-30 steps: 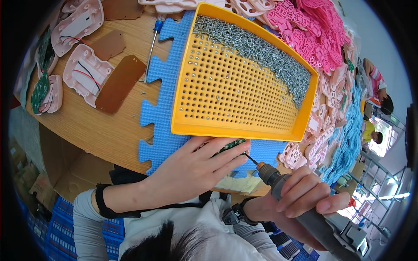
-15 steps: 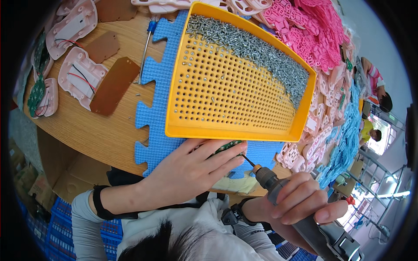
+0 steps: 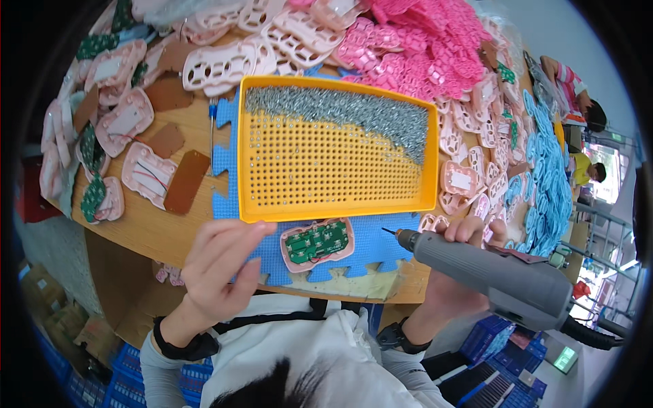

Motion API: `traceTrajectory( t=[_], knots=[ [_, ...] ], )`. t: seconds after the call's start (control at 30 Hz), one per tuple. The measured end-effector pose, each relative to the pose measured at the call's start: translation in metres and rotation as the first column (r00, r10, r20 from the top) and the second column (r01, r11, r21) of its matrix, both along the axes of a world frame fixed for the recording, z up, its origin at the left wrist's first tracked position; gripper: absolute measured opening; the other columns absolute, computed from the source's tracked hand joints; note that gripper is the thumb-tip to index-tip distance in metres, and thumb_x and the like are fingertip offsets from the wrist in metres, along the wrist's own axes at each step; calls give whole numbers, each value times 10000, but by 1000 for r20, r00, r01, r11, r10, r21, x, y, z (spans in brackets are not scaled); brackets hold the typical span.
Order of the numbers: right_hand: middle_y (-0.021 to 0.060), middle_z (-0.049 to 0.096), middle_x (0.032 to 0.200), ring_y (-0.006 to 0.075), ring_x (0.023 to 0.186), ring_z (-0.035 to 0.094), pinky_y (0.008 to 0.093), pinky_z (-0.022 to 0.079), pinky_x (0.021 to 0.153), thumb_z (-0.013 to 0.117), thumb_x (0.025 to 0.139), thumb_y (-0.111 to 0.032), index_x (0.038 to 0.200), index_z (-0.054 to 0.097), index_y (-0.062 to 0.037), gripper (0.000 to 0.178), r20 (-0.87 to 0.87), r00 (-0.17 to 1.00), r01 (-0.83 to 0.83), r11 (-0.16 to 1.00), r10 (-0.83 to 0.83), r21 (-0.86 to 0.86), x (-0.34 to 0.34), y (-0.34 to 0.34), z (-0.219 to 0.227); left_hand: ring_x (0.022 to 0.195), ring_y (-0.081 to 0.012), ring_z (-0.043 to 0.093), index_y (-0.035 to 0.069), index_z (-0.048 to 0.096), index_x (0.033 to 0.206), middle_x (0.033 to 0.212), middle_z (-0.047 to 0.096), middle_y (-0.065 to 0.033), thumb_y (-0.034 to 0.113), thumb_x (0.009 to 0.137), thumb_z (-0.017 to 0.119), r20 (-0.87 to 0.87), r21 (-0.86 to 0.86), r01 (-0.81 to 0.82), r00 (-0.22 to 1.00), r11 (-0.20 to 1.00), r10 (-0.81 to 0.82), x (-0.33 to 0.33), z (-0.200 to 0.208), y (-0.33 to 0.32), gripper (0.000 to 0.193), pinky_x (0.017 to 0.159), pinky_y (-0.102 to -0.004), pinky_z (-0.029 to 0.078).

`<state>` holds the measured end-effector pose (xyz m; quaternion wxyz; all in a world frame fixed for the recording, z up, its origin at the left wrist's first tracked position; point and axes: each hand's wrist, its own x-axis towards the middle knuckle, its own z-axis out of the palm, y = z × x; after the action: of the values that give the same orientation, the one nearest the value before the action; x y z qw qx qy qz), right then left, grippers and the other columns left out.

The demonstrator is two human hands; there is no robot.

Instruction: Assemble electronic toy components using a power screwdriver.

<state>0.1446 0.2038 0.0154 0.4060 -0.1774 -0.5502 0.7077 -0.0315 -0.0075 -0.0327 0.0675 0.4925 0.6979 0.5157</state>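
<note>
A pale pink plastic shell with a green circuit board in it lies on the blue foam mat, just below the yellow screw tray. To its left, my left hand hovers near the tray's lower left corner, fingers apart and holding nothing. My right hand grips a grey electric screwdriver. Its bit points left, to the right of the shell and apart from it. Silver screws are heaped along the tray's far side and right end, and a few sit in the holes of its perforated floor.
Pink shells with wires and brown boards lie on the left. A blue-handled screwdriver rests beside the mat. Bright pink parts are piled at the back, blue parts at the right. Two other people are in the far right background.
My left hand has let go of the circuit-board shell and moved left, uncovering it. The electric screwdriver has come away from it and swung more level. The whole view has shifted.
</note>
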Motion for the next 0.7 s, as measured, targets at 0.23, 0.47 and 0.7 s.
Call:
traceTrajectory(
  t=[0.23, 0.47, 0.7],
  knots=[
    [130, 539, 973, 230, 945, 542, 405, 432, 881, 447, 893, -526, 1051, 501, -38, 515, 177, 969, -148, 978, 173, -144, 8, 52, 9, 827, -306, 596, -54, 604, 1064, 940, 660, -164, 131, 913, 446, -30, -10, 42, 999, 999, -42, -18, 23, 12, 286, 743, -381, 475],
    [83, 603, 889, 166, 790, 594, 278, 471, 747, 614, 861, -123, 999, 605, -2, 184, 678, 706, -269, 807, -205, 525, -48, 135, 8, 793, -287, 604, -23, 664, 868, 886, 666, -120, 197, 899, 526, -62, -7, 101, 993, 995, -101, -37, 32, 28, 261, 708, -366, 478],
    [146, 556, 1066, 324, 1041, 510, 394, 396, 917, 727, 733, -165, 1085, 589, -43, 398, 559, 699, -394, 412, -446, 822, -110, 175, -15, 837, -321, 606, 3, 613, 1052, 908, 638, -159, 87, 831, 615, 30, -199, -69, 997, 978, 77, -76, 46, 81, 237, 747, -390, 471]
  ],
)
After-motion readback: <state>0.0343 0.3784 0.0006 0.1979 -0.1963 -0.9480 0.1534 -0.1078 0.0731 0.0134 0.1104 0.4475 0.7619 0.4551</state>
